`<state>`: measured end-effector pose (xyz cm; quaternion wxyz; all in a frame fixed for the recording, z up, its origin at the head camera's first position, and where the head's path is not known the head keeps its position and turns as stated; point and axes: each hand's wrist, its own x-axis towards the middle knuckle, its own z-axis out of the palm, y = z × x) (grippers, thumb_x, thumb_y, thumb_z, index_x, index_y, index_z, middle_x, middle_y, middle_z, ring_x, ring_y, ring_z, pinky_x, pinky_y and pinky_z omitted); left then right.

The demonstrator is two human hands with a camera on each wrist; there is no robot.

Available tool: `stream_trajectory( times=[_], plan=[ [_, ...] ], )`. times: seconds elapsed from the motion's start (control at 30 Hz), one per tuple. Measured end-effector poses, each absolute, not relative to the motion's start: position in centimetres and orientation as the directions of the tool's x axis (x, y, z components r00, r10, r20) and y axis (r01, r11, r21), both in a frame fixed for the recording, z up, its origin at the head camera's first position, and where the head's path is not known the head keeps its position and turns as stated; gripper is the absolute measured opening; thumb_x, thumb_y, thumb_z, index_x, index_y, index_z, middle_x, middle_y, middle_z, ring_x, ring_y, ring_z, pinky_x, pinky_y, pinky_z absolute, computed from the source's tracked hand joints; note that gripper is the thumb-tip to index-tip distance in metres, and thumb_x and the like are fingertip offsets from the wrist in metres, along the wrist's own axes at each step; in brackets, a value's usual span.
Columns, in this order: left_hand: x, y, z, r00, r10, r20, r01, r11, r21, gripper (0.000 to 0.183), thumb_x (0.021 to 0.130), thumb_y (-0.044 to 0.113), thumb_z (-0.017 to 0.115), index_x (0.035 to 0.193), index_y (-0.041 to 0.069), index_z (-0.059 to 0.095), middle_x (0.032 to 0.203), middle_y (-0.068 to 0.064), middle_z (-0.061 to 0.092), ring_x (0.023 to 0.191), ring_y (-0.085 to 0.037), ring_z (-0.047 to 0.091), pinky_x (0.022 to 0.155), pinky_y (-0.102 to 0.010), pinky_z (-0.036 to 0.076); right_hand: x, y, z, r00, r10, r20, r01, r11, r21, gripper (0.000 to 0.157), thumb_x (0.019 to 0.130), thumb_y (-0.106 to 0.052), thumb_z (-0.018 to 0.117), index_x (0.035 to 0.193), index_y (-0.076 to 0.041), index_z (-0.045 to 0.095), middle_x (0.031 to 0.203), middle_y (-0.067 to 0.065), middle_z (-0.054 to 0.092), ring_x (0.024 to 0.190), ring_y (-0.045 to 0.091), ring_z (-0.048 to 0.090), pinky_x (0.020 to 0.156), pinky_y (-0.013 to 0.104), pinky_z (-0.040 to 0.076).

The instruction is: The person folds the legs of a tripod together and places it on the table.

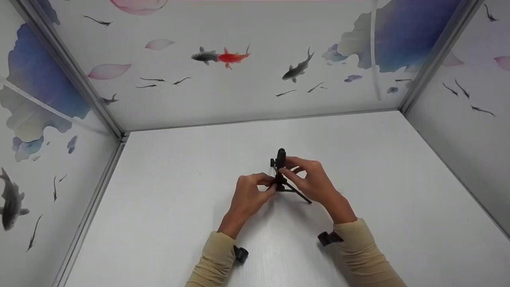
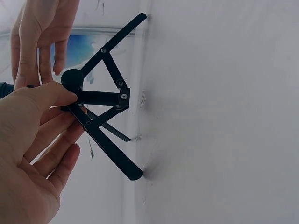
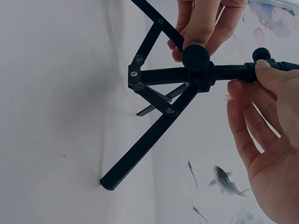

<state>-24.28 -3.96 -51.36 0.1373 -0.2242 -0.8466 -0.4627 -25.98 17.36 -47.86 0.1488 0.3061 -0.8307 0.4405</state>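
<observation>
A small black tripod (image 1: 293, 190) stands on the white table with its legs spread, seen from the side in both wrist views. My left hand (image 1: 249, 193) grips it at the hub where the legs meet; in the left wrist view the thumb lies beside a round knob (image 2: 72, 79). Higher up, my right hand (image 1: 312, 179) pinches the upper column near a smaller knob (image 3: 261, 54) between thumb and fingers. The tripod's dark top (image 1: 281, 156) rises above both hands. In the left wrist view, the tripod's leg (image 2: 112, 149) touches the tabletop at its foot.
The white table (image 1: 159, 223) extends around the hands. Printed panels with fish and petals form the back wall (image 1: 247, 91) and both sides, joined by grey metal corner posts. A small black device is strapped at each sleeve cuff (image 1: 354, 235).
</observation>
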Motion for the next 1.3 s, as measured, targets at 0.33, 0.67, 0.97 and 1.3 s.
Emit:
stream_trajectory(
  times=[0.33,0.67,0.97,1.3],
  plan=[
    [-24.15,-4.02,-51.46,-0.866,0.234,0.443,0.5,0.464,0.732,0.014,0.087,0.016,0.078,0.1,0.017,0.078,0.089,0.01,0.078,0.085,0.004,0.072,0.092,-0.031,0.055,-25.97,17.26,-48.07,-0.741,-0.376,0.556,-0.671,0.412,-0.616,0.032,0.096,-0.022,0.07,0.127,-0.027,0.067,0.11,-0.01,0.074,0.103,0.008,0.07,0.077,0.03,0.06],
    [-24.18,-3.96,-51.45,-0.856,0.226,0.466,0.515,0.465,0.721,0.015,0.087,0.017,0.078,0.102,0.018,0.078,0.09,0.01,0.078,0.085,0.003,0.073,0.095,-0.036,0.054,-26.05,17.37,-48.13,-0.733,-0.373,0.568,-0.68,0.413,-0.606,0.032,0.095,-0.023,0.07,0.127,-0.029,0.067,0.112,-0.01,0.074,0.105,0.008,0.069,0.078,0.03,0.059],
    [-24.24,-3.89,-51.4,-0.852,0.22,0.476,0.521,0.459,0.72,0.014,0.087,0.017,0.077,0.101,0.019,0.078,0.09,0.01,0.078,0.084,0.004,0.072,0.093,-0.034,0.055,-25.97,17.46,-47.95,-0.728,-0.376,0.573,-0.685,0.414,-0.599,0.032,0.096,-0.024,0.07,0.127,-0.03,0.067,0.112,-0.012,0.073,0.105,0.007,0.068,0.078,0.028,0.059],
    [-24.28,-3.81,-51.32,-0.84,0.21,0.5,0.537,0.453,0.712,0.015,0.086,0.017,0.078,0.101,0.02,0.078,0.091,0.011,0.078,0.084,0.005,0.072,0.09,-0.031,0.056,-26.01,17.49,-48.07,-0.724,-0.373,0.58,-0.69,0.416,-0.593,0.032,0.095,-0.022,0.07,0.127,-0.028,0.068,0.111,-0.01,0.074,0.104,0.007,0.069,0.077,0.028,0.059]
  ],
)
